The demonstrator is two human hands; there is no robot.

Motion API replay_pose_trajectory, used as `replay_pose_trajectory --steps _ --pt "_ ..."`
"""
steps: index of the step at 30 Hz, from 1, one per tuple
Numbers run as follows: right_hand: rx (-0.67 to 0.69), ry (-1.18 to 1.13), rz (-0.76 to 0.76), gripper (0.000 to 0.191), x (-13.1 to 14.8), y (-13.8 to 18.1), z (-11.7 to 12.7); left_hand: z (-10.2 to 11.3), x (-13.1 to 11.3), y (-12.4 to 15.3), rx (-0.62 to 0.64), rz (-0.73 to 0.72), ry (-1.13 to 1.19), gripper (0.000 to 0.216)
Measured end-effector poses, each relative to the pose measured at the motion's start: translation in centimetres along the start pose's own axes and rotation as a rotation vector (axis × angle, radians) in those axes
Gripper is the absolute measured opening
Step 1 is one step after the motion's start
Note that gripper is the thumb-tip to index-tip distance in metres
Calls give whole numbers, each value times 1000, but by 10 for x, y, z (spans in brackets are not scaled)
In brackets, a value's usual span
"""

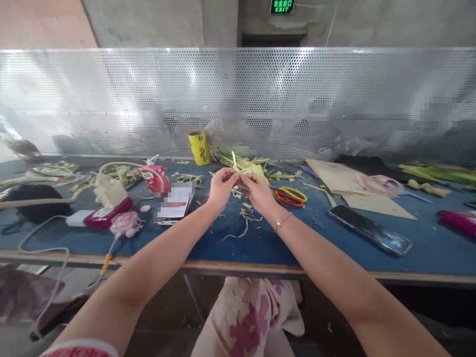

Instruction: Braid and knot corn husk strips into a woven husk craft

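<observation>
Blue table (256, 252), littered with plant scraps (244, 224). One pale strip (234, 158), thin, upright between my fingertips. Left hand (222, 187), right hand (257, 191): tips together, pinched at its lower end. Handling, I judge: light pressure, wrists steady, lest it split.

Pale strip (234, 159) partly hidden; magenta object (459, 224) cut off

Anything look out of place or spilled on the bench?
Yes: scraps lie strewn on the table near the left hand and right hand, not gathered in a pile. At far left, a white cable droops over the front edge, where it might snag.
</observation>
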State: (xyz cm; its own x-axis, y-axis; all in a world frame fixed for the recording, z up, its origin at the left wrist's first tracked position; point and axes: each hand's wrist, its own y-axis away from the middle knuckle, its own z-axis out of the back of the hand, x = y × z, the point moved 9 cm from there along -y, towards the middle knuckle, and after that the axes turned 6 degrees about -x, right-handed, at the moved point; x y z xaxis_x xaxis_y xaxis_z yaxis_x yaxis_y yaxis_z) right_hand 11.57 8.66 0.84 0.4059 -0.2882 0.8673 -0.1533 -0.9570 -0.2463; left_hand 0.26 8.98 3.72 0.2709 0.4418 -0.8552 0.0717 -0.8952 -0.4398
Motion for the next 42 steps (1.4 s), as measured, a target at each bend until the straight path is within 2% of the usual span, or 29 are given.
replay_pose_trajectory --steps 11,18,21,25,28,34,38,42 --pt "5 4 -7 29 0 4 -4 1 -7 0 -1 -65 -121 13" --pt "28 -17 -64 25 -4 3 -5 9 -14 -4 -55 -137 -334 9" --pt "-10 -31 -64 23 -2 0 0 10 -17 -6 -46 -157 -390 10" --pt "-126 74 67 30 7 -6 15 6 -14 -7 21 -161 -470 13" --pt "-145 230 215 34 21 -9 21 2 -10 -5 66 -124 -487 15" --pt "34 612 547 34 51 -1 3 0 6 -3 67 79 -301 19" --pt "136 693 575 43 49 3 -6 -3 12 -4 100 129 -234 22" --pt "227 654 541 46 46 6 -12 -4 18 -3 104 218 -92 21"
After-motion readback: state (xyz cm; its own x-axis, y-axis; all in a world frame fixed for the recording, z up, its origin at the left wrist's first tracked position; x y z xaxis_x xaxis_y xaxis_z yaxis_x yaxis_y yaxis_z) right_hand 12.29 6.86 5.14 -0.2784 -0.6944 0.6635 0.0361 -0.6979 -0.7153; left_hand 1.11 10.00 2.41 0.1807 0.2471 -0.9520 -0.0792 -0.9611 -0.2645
